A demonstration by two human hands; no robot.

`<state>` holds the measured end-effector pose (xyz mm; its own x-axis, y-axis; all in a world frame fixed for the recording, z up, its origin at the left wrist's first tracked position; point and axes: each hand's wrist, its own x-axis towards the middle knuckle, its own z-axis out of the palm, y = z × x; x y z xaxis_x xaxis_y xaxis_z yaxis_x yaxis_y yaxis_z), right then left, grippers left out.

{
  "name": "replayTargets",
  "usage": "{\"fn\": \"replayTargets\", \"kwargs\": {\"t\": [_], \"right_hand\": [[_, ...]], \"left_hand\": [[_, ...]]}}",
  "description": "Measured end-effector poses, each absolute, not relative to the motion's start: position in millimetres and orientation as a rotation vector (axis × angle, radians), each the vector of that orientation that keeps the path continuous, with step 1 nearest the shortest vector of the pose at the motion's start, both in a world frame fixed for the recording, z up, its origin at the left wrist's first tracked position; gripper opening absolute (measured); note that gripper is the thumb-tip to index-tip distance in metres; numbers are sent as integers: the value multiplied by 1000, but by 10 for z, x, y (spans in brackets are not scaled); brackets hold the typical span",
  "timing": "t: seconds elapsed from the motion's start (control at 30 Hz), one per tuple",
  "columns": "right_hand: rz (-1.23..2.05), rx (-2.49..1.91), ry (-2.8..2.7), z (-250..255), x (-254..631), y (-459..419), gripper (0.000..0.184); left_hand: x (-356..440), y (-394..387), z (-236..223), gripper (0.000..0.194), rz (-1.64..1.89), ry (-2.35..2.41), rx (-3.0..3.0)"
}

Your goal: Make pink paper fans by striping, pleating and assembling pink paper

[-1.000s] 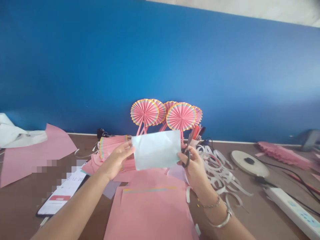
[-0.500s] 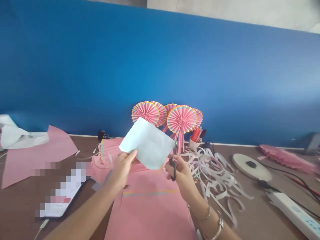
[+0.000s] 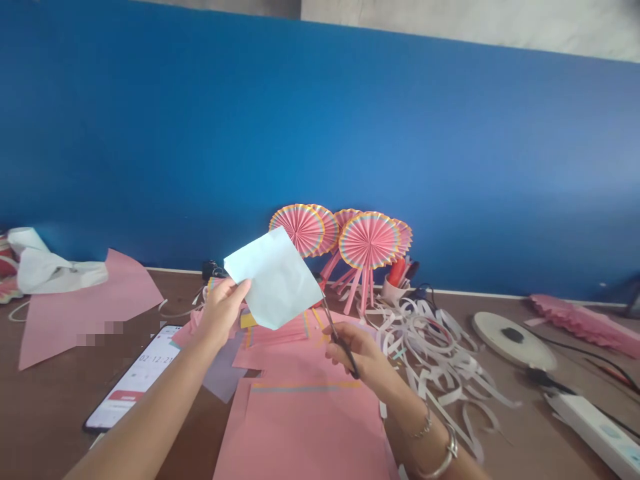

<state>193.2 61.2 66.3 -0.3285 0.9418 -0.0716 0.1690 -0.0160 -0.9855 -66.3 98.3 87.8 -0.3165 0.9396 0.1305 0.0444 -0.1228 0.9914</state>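
My left hand (image 3: 226, 307) pinches the left corner of a pale blue sheet of paper (image 3: 276, 280), which is held up and tilted above the table. My right hand (image 3: 357, 353) is closed round the dark handles of a pair of scissors (image 3: 344, 347). The scissor blades point up and left, at the sheet's right corner; whether they touch it I cannot tell. Below both hands lies a stack of pink paper (image 3: 305, 433) with a yellow and blue stripe near its top edge. Folded pink paper (image 3: 280, 333) shows partly behind the sheet.
Round pleated pink fans (image 3: 370, 241) stand against the blue wall (image 3: 200, 133). Curled white paper strips (image 3: 440, 353) heap to the right. Farther right are a round pale disc (image 3: 515, 340) and a white power strip (image 3: 590, 427). A phone (image 3: 125, 393) lies at left, near large pink paper (image 3: 85, 313).
The sheet has turned from level to tilted and shifted left. My left hand moved left along with it. My right hand let go of the sheet and lowered, with the scissors still in it.
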Motion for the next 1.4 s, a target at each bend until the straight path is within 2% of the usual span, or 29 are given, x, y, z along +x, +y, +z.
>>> {"fn": "replayTargets", "kwargs": {"t": [0.2, 0.9, 1.4], "right_hand": [[1423, -1196, -1534, 671, 1921, 616, 44], [1410, -1210, -1530, 589, 1948, 638, 38], [1384, -1262, -1536, 641, 1931, 620, 41]], "left_hand": [[-619, 935, 957, 51, 1452, 1378, 1197], [-603, 938, 969, 50, 1469, 1264, 1151], [-609, 941, 957, 45, 1463, 1274, 1117]]}}
